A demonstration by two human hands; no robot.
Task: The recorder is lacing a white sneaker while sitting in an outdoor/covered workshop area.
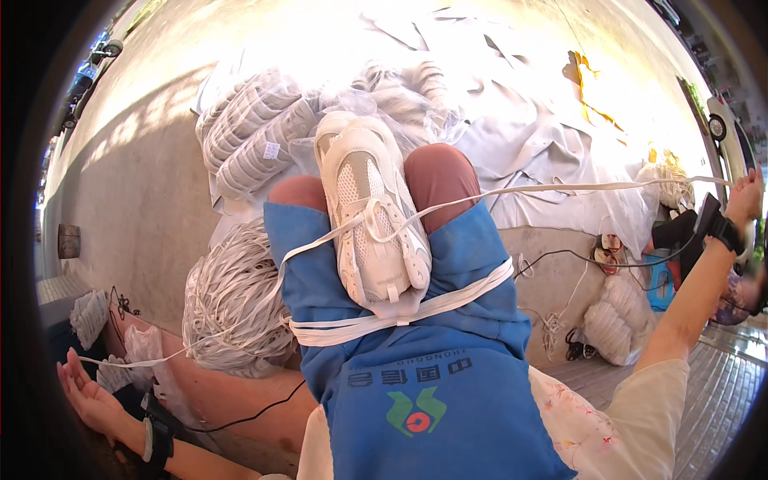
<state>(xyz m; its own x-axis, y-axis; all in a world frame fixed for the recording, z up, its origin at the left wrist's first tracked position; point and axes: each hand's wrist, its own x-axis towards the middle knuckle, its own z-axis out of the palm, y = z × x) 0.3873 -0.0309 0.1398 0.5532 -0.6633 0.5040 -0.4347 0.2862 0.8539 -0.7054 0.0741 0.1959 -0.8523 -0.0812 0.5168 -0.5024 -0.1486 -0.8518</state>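
A cream and white mesh sneaker upper (370, 172) lies on my lap between my knees, over a blue apron (432, 376). A flat white shoelace (560, 188) is looped in a loose knot over its eyelets. One end stretches far out to my right hand (747, 197), whose fingers are closed on it. The other end runs left past a pile of laces to my left hand (92, 398), pinched near the fingertips while the other fingers stay fairly straight. Both arms are spread wide. A band of several white laces (344, 330) lies across my thighs below the upper.
A big heap of loose white laces (236, 300) sits by my left thigh. Plastic-wrapped stacks of uppers (268, 152) lie ahead on a pale sheet (520, 148). At right are another bundle (620, 320), a blue stool (660, 284), black cables and another person.
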